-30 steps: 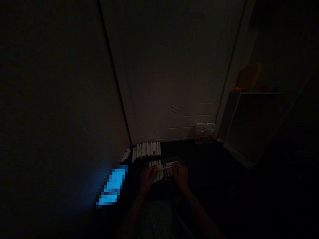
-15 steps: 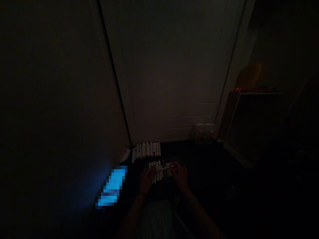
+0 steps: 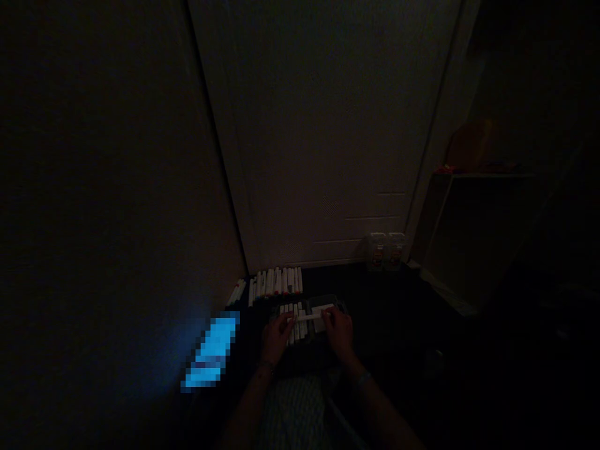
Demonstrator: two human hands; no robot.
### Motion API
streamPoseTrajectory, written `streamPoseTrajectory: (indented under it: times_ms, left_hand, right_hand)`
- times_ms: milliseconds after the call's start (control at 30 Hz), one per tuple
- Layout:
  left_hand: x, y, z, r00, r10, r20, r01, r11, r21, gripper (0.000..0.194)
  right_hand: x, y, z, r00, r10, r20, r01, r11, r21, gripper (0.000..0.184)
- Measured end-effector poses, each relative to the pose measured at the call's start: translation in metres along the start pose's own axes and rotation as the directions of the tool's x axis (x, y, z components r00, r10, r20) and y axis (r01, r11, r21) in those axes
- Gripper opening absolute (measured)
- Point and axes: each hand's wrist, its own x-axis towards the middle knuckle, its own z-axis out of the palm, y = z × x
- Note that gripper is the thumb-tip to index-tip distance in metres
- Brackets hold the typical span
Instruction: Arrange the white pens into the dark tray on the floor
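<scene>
The room is very dark. My left hand (image 3: 276,336) and my right hand (image 3: 339,331) each pinch one end of a white marker (image 3: 310,317), held crosswise over a dark case (image 3: 334,305). Several white markers (image 3: 294,320) lie side by side in the case under my hands. Another row of white markers (image 3: 276,281) lies on the dark floor beyond the case, next to the wall.
A glowing blue screen (image 3: 212,351) lies on the floor to the left. Two small clear containers (image 3: 386,250) stand by the white door. A low shelf (image 3: 473,219) with objects on top stands at the right. My patterned lap (image 3: 293,412) is below.
The hands and the marker stay almost where they were; only tiny shifts show between the frames.
</scene>
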Motion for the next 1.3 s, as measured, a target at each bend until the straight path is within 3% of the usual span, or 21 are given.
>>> streamPoseTrajectory:
  times_ms: [433, 900, 1300]
  left_hand:
    - [-0.001, -0.003, 0.002, 1.000, -0.016, -0.019, 0.017, 0.998, 0.055, 0.040]
    - [-0.001, 0.008, -0.003, 0.999, -0.041, 0.025, 0.040, 0.998, 0.057, 0.038]
    - [-0.001, 0.006, -0.002, 1.000, -0.021, -0.002, 0.021, 1.000, 0.021, 0.037]
  right_hand:
    - [0.000, 0.000, 0.003, 1.000, -0.015, 0.015, 0.017, 0.988, -0.151, 0.037]
    - [-0.001, -0.002, 0.001, 1.000, -0.010, 0.013, 0.012, 0.996, -0.089, 0.029]
    - [0.000, -0.004, -0.002, 1.000, 0.000, 0.006, 0.000, 1.000, -0.030, 0.028]
